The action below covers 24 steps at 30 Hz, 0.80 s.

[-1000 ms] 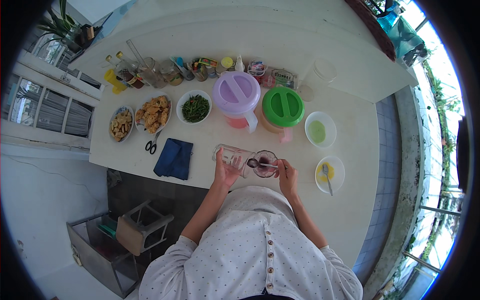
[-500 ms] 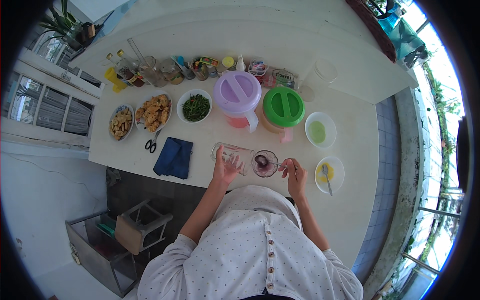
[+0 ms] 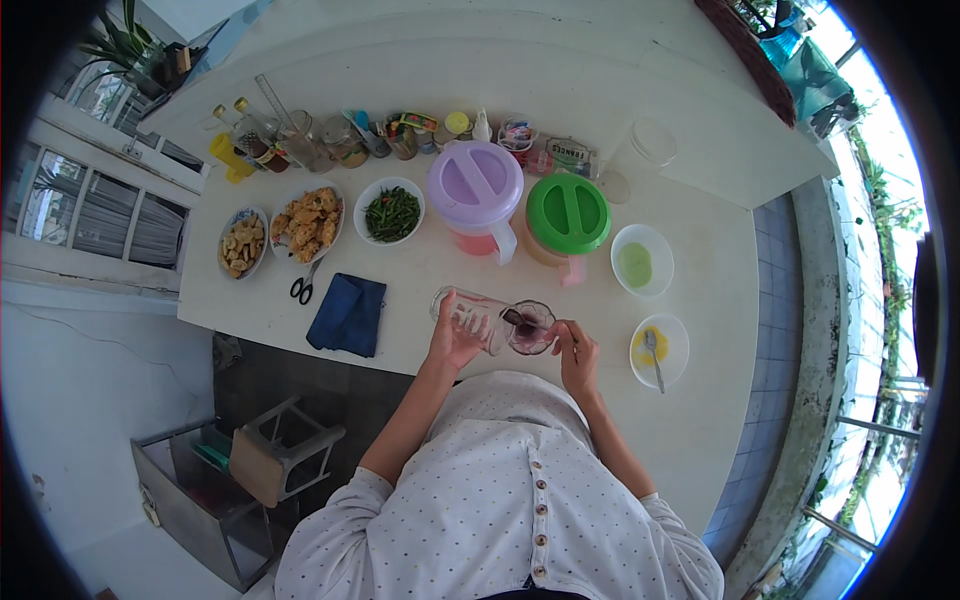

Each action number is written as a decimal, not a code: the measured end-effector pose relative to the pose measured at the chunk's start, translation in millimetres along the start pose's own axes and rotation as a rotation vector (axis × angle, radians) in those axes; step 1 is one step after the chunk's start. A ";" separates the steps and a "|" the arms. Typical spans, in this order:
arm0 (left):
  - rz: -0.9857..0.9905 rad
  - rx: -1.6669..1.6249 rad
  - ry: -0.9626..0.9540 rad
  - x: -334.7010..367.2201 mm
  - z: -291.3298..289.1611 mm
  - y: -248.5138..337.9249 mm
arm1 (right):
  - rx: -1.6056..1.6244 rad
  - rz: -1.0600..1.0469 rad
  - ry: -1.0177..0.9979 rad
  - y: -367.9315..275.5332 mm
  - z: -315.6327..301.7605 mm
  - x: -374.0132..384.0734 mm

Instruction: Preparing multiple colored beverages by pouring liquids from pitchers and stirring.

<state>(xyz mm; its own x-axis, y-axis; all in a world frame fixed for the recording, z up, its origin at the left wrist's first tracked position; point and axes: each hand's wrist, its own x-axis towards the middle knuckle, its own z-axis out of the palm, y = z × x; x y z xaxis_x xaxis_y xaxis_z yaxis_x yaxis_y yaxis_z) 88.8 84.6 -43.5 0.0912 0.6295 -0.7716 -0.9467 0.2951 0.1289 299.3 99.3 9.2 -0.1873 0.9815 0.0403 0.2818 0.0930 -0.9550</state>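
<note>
My left hand is wrapped round a clear glass jar, which is tipped so its mouth points right. In my right hand is the handle of a spoon, whose dark-coated bowl is at the mouth of the jar. Just right of the jar is a small scalloped glass bowl with something dark purple inside. Whether the spoon's tip is inside the jar or only in front of its rim is hard to tell.
A white bowl with yellow liquid and a fork or spoon stands at right, a bowl of green liquid behind it. Two lidded pitchers, purple and green, stand ahead. A folded blue cloth, scissors and food dishes are left.
The spoon has moved left from over the glass bowl to the jar's mouth, my right hand shifting left with it. The jar has moved slightly right.
</note>
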 end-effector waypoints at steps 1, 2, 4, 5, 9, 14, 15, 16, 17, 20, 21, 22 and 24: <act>-0.023 -0.002 0.014 -1.7 1.3 0.3 | -0.177 -0.173 0.019 1.8 -2.2 -0.3; -0.024 0.000 0.015 -2.6 3.3 -0.7 | -0.177 -0.171 0.020 2.2 -3.7 -1.4; 0.054 -0.042 0.187 -4.0 7.5 -4.1 | -0.167 -0.227 0.129 2.2 -7.1 -3.8; 0.054 -0.041 0.188 -2.6 4.1 -2.9 | -0.167 -0.226 0.130 4.1 -8.5 -3.1; 0.062 -0.019 0.192 -2.9 -4.9 3.2 | -0.022 0.046 0.126 21.7 -11.1 -2.0; 0.060 -0.036 0.219 -1.8 -4.4 6.8 | 0.167 0.242 0.128 70.4 -8.0 -7.9; 0.059 -0.052 0.251 -1.3 -2.6 6.2 | 0.226 0.279 0.149 78.2 -7.6 -9.3; 0.058 -0.067 0.284 -1.2 -2.4 6.1 | 0.284 0.318 0.171 80.9 -7.0 -10.1; 0.059 -0.069 0.285 -0.4 -4.4 6.3 | 0.284 0.318 0.169 83.5 -6.8 -11.0; 0.050 -0.053 0.237 0.0 -8.1 5.8 | 0.285 0.355 0.166 86.0 -6.5 -12.6; 0.055 -0.045 0.239 -0.5 -8.4 4.7 | 0.269 0.339 0.167 85.9 -6.2 -12.7; 0.061 -0.036 0.240 -1.4 -7.7 3.9 | 0.252 0.322 0.168 84.4 -6.0 -12.3; 0.059 -0.033 0.244 -2.4 -6.7 2.5 | 0.260 0.328 0.183 81.0 -6.9 -12.3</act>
<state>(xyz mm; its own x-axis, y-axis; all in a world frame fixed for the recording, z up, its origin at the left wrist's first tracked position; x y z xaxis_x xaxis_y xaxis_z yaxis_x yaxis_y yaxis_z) 84.2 79.1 -45.6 -0.0377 0.4520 -0.8912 -0.9581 0.2371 0.1608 330.9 95.9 -66.6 0.0479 0.9677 -0.2475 0.0484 -0.2498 -0.9671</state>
